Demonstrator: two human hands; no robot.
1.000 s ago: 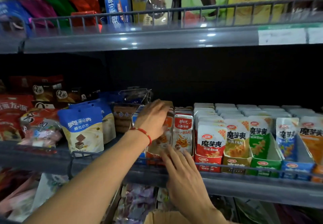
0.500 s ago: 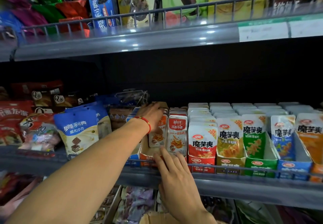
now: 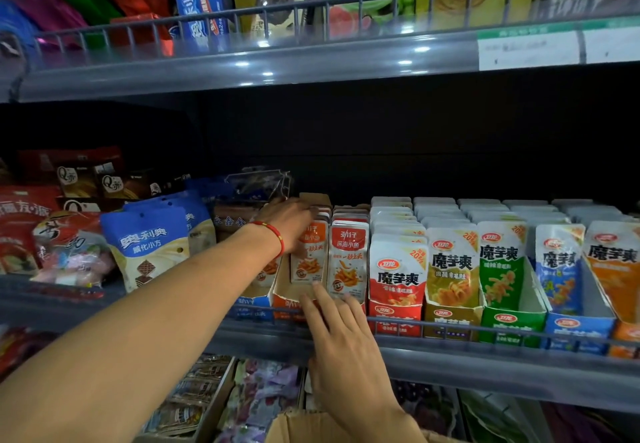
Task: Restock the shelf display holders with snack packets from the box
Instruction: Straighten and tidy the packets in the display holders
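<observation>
The left hand is gripping orange packets, seating them upright, while the open right hand is steadying their holder.

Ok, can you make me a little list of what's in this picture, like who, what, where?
place: shop shelf with a wire rail
left hand: reaching over the orange packets, fingers on their tops
bracelet: red, on the left wrist
right hand: at the shelf front, fingertips by the orange holder
next row: more fish packets, upright
further right: red, yellow, green and blue packets in holders
box: cardboard, at the bottom edge
</observation>
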